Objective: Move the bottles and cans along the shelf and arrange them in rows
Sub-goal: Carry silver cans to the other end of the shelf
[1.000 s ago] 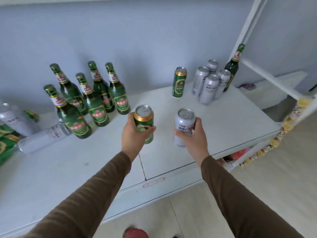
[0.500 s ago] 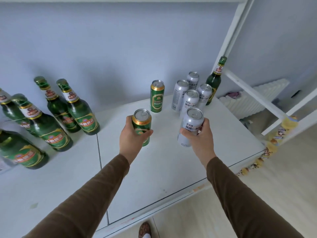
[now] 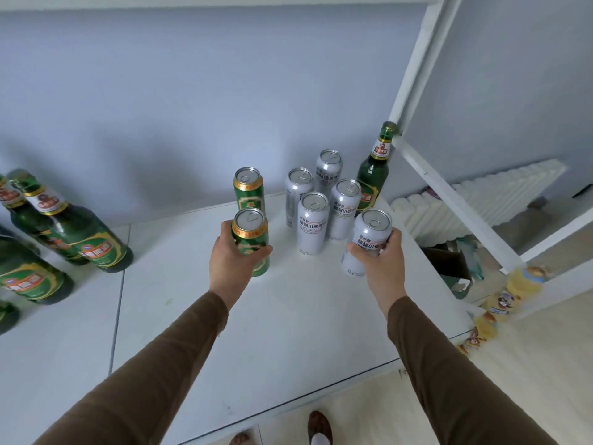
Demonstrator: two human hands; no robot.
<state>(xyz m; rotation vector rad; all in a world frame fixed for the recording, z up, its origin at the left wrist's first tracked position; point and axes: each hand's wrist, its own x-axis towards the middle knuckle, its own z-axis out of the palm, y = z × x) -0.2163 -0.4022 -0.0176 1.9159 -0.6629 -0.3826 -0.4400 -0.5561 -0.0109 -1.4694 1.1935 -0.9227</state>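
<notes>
— What have you got in each hand right now?

— My left hand (image 3: 236, 268) is wrapped around a green can (image 3: 251, 241), fingers (image 3: 260, 252) closed across its front. It stands upright just in front of a second green can (image 3: 249, 189) that sits on the white shelf (image 3: 288, 316). I can't tell whether the held one's base is touching the shelf.

— And the other side?

— My right hand (image 3: 383, 261) grips a silver can (image 3: 369, 240), fingers curled round its far side, thumb on the near side. The can leans slightly, top toward the right.

— Where's that in relation to the rest?

— Just right of and in front of the cluster of four silver cans (image 3: 322, 200), which stand close together in two pairs. Behind that cluster, at the shelf's far right corner, a lone green bottle (image 3: 373, 170) stands upright, its cap beside the white frame post (image 3: 420, 69).

— Anything on the left?

— A group of green bottles (image 3: 77, 232) stands well apart from the cans, at the left edge of the view, partly cut off.
</notes>
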